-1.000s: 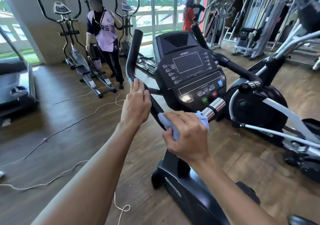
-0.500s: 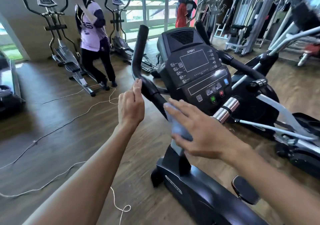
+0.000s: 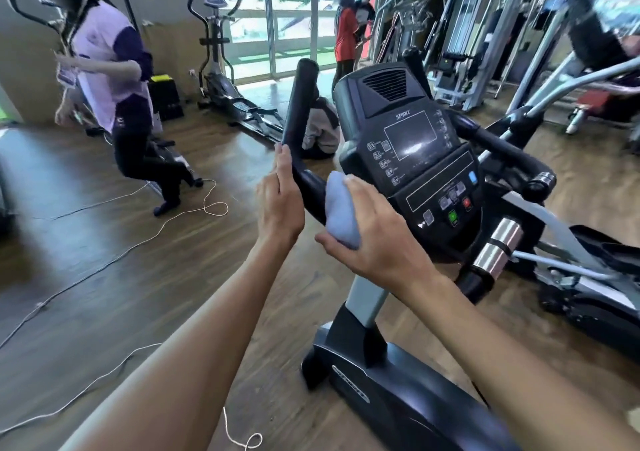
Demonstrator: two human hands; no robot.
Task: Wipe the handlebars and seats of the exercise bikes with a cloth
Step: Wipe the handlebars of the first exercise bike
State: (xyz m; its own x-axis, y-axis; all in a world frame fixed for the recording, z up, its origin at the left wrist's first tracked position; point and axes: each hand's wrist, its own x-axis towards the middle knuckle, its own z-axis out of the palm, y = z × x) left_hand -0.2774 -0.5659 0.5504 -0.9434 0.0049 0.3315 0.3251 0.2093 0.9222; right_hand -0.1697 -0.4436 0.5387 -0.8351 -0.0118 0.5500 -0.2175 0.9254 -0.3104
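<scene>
A black exercise bike with a console stands in front of me. Its left handlebar curves up from the stem, and the right handlebar runs off behind the console. My left hand rests against the left handlebar's bend with its fingers straight along the bar. Just right of it, my right hand grips a pale blue cloth and presses it onto the lower part of that same bar. No seat is in view.
A person in a lilac shirt walks at the left. Someone sits on the floor behind the handlebar; two people stand by the windows. Thin cables cross the wooden floor. An elliptical stands close on the right.
My right hand has carried the cloth from beside the chrome grip up the left handlebar, close to my left hand. The person in lilac has stepped to the left.
</scene>
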